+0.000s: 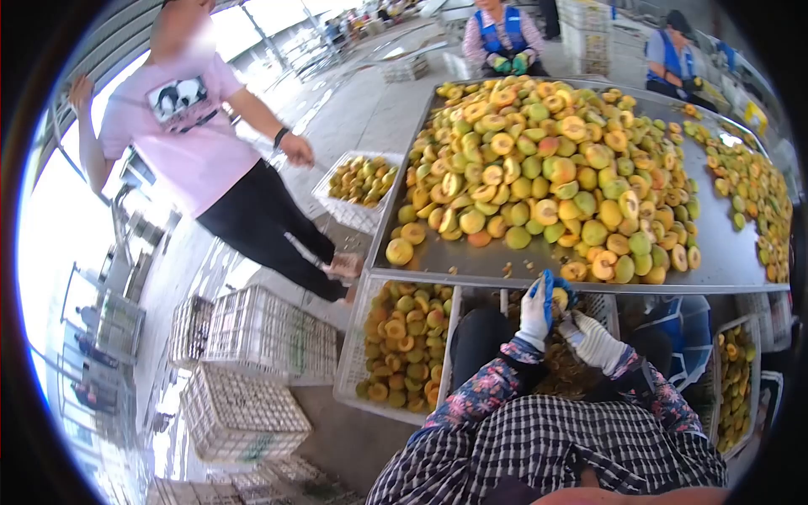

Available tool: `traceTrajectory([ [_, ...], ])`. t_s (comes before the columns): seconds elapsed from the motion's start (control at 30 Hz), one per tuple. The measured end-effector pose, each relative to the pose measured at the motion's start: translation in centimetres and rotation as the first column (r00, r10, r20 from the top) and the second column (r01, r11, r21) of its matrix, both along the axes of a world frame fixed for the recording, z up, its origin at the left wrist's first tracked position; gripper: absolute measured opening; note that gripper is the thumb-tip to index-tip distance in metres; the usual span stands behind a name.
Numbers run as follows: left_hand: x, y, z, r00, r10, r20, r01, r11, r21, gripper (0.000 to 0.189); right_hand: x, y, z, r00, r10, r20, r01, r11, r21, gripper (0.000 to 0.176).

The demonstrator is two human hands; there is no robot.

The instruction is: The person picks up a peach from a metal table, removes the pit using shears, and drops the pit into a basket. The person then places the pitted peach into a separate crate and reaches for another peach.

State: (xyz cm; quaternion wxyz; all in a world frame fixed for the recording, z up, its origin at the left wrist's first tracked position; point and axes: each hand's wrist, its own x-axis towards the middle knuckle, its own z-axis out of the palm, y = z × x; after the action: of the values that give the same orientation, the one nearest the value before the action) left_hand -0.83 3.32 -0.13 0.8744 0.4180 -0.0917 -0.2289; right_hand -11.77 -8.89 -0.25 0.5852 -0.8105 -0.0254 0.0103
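Note:
My left hand (pixel 537 310), in a white glove with blue fingers, is closed around a yellow-orange fruit half (pixel 560 296) just below the metal table's near edge. Close beside it on the right, my right hand (pixel 594 342) wears a white glove, its fingers bent together toward the fruit; what they grip is too small to make out. Beyond both hands, a large heap of halved fruit (pixel 539 168) lies on the metal table (pixel 732 244). Under my hands, a crate holds brownish pieces (pixel 566 370).
A white crate of fruit (pixel 404 345) stands left of my lap, another (pixel 736 379) at the right. A person in a pink shirt (pixel 181 135) stands at the left, near stacked crates (pixel 269 337). Two people in blue vests (pixel 503 38) sit beyond the table.

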Motion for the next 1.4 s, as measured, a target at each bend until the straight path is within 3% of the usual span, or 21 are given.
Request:
traceTrajectory([
  [0.03, -0.3, -0.1, 0.9, 0.998, 0.058, -0.036, -0.054, 0.994, 0.097, 0.037, -0.2, 0.0, 0.9, 0.992, 0.022, 0.127, 0.011, 0.966, -0.259, 0.029],
  [0.1, 1.2, -0.1, -0.2, 0.960, -0.202, -0.195, 0.231, 0.962, 0.145, 0.037, -0.6, 0.8, 3.6, 0.996, -0.020, -0.084, -0.027, 0.852, -0.523, 0.030],
  [0.2, 0.8, 0.2, 1.5, 0.977, -0.211, -0.042, 0.215, 0.965, 0.148, 0.034, 0.0, 1.2, 1.1, 0.903, 0.001, 0.430, 0.145, 0.941, -0.307, 0.029],
  [0.23, 0.5, 0.5, 2.2, 0.974, -0.221, 0.057, 0.211, 0.967, 0.142, 0.034, -0.2, 1.3, 2.2, 0.986, -0.046, 0.158, 0.062, 0.993, -0.097, 0.029],
  [0.27, 0.7, 0.3, 2.0, 0.970, -0.220, -0.099, 0.224, 0.974, 0.032, 0.038, -0.3, 1.4, 4.2, 0.990, -0.034, -0.139, 0.054, 0.988, 0.144, 0.029],
  [0.3, 1.0, 0.6, 1.8, 0.956, -0.259, 0.134, 0.250, 0.965, 0.085, 0.044, -0.8, 1.5, 6.0, 0.906, 0.045, -0.420, 0.131, 0.915, 0.381, 0.029],
  [0.4, -0.9, 0.1, 5.2, 0.988, -0.070, 0.139, 0.050, 0.989, 0.140, 0.044, -1.2, 1.8, 8.4, 0.870, 0.073, -0.488, 0.205, 0.846, 0.493, 0.036],
  [0.43, -0.9, -0.2, 4.7, 0.952, -0.013, 0.306, -0.052, 0.978, 0.202, 0.048, -1.0, 1.6, 8.5, 0.868, 0.116, -0.483, 0.199, 0.810, 0.551, 0.038],
  [0.47, -0.9, -0.3, 4.6, 0.992, -0.007, 0.126, -0.009, 0.993, 0.121, 0.047, -1.1, 1.3, 8.5, 0.859, 0.167, -0.484, 0.203, 0.756, 0.622, 0.040],
  [0.6, -0.7, -0.8, 4.5, 0.959, -0.032, -0.282, 0.022, 0.999, -0.036, 0.043, -0.9, 1.5, 8.6, 0.861, 0.112, -0.495, 0.221, 0.796, 0.563, 0.040],
  [0.7, 0.0, -0.6, 3.7, 0.950, -0.162, -0.267, 0.175, 0.984, 0.025, 0.045, -0.7, 1.7, 7.5, 0.896, -0.006, -0.444, 0.173, 0.926, 0.336, 0.040],
  [0.9, -0.4, -1.8, 2.1, 0.992, -0.032, 0.120, 0.010, 0.984, 0.178, 0.045, -1.5, 1.2, 8.3, 0.757, 0.246, -0.605, 0.331, 0.654, 0.680, 0.039],
  [1.0, -0.3, -1.6, 0.7, 0.916, -0.040, 0.398, -0.077, 0.958, 0.276, 0.039, -2.2, 1.9, 8.5, 0.789, 0.122, -0.603, 0.363, 0.699, 0.617, 0.040],
  [1.03, -0.6, -1.5, 1.6, 0.989, -0.124, 0.082, 0.103, 0.971, 0.217, 0.033, -2.3, 1.3, 8.1, 0.788, 0.204, -0.581, 0.343, 0.638, 0.690, 0.036],
  [1.13, 1.0, -3.2, -4.9, 0.631, -0.169, 0.757, -0.347, 0.812, 0.470, 0.035, -2.8, -0.3, 6.7, 0.817, 0.145, -0.558, 0.307, 0.711, 0.633, 0.032],
  [1.17, 1.3, -3.9, -6.1, 0.633, -0.205, 0.747, -0.335, 0.797, 0.503, 0.035, -3.0, -0.8, 6.4, 0.823, 0.123, -0.555, 0.303, 0.732, 0.611, 0.031],
  [1.2, 0.9, -4.9, -5.3, 0.971, -0.074, 0.229, 0.007, 0.959, 0.282, 0.033, -3.3, -1.1, 6.4, 0.823, 0.118, -0.556, 0.283, 0.763, 0.581, 0.032],
  [1.23, 0.7, -4.4, -4.8, 0.953, -0.044, 0.301, -0.059, 0.944, 0.323, 0.035, -3.8, -1.3, 6.4, 0.819, 0.112, -0.563, 0.270, 0.790, 0.551, 0.034],
  [1.3, 0.4, -3.3, -4.0, 1.000, -0.023, 0.006, 0.021, 0.985, 0.173, 0.036, -4.5, -1.7, 5.9, 0.806, 0.035, -0.590, 0.249, 0.886, 0.392, 0.030],
  [1.37, 2.0, -2.5, -6.1, 0.996, 0.065, -0.062, -0.047, 0.967, 0.249, 0.034, -4.7, -2.3, 4.9, 0.805, 0.006, -0.593, 0.230, 0.919, 0.322, 0.028],
  [1.4, 2.6, -1.2, -7.6, 0.893, 0.082, 0.443, -0.293, 0.853, 0.431, 0.036, -5.0, -3.2, 2.1, 0.890, -0.030, -0.456, 0.171, 0.947, 0.271, 0.029],
])
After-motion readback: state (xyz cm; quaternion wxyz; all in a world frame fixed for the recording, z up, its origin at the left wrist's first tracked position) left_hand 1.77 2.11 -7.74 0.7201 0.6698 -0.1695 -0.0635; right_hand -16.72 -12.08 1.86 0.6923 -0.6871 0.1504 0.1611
